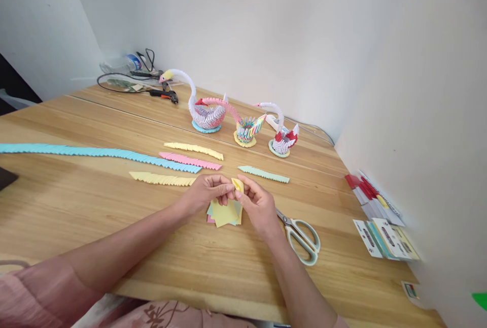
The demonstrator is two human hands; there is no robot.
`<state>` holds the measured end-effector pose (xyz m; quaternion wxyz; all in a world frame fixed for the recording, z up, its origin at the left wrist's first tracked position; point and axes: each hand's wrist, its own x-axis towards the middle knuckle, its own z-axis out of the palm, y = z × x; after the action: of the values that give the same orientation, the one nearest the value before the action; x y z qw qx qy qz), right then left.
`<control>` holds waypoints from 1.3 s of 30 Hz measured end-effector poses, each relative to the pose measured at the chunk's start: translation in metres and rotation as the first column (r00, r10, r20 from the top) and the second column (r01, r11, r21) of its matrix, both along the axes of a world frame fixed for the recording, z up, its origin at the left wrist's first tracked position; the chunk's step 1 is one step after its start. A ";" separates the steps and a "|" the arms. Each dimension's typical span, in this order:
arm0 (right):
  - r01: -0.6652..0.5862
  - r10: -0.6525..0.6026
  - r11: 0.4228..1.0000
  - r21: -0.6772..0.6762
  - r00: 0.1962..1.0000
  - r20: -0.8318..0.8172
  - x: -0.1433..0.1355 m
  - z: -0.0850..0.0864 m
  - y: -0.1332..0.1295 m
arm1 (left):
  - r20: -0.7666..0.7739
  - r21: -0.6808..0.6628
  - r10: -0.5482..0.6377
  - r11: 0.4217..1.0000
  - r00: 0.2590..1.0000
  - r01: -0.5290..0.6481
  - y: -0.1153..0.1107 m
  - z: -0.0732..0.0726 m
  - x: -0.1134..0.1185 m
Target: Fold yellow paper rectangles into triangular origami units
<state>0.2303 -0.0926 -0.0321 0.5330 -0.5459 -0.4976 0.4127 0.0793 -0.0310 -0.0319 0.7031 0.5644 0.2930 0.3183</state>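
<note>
Between my two hands is a small folded yellow piece of paper (238, 184), pinched at its edges. My left hand (215, 188) closes on its left side with thumb and fingertips. On the other side my right hand (258, 203) grips it between thumb and index finger. Just below them lies a stack of square paper sheets (224, 214), yellow on top with green, blue and pink corners showing. A row of folded yellow paper pieces (163, 178) runs behind my left hand, its right end partly hidden. Scissors (302, 239) lie beside my right wrist, blade tips hidden.
Three folded-paper swans (207, 115) stand at the back. Rows of blue (95, 153), pink (190, 160), yellow (194, 149) and green (264, 173) paper pieces lie before them. A glue gun (163, 94) and plastic bottle (119, 64) sit back left; paper packs (388, 239) lie right.
</note>
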 end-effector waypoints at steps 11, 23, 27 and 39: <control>0.075 -0.076 0.997 0.012 0.982 0.174 -0.006 0.006 -0.001 | -0.205 0.193 0.164 0.973 0.965 -0.124 -0.009 0.016 0.002; 0.050 -0.049 0.999 -0.010 0.995 0.083 -0.001 0.002 0.000 | -0.207 0.154 0.126 0.983 0.970 -0.095 -0.008 0.020 -0.002; 0.039 -0.038 0.999 -0.009 0.997 0.067 0.002 -0.003 0.001 | -0.160 0.163 0.084 0.985 0.983 -0.058 -0.007 0.018 -0.003; 0.039 -0.037 0.998 -0.039 0.997 0.061 -0.007 0.007 -0.001 | -0.114 0.161 0.089 0.984 0.990 -0.070 -0.004 0.008 0.002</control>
<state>0.2236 -0.0938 -0.0255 0.5144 -0.5780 -0.4948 0.3957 0.0813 -0.0345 -0.0244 0.6242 0.6239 0.3313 0.3337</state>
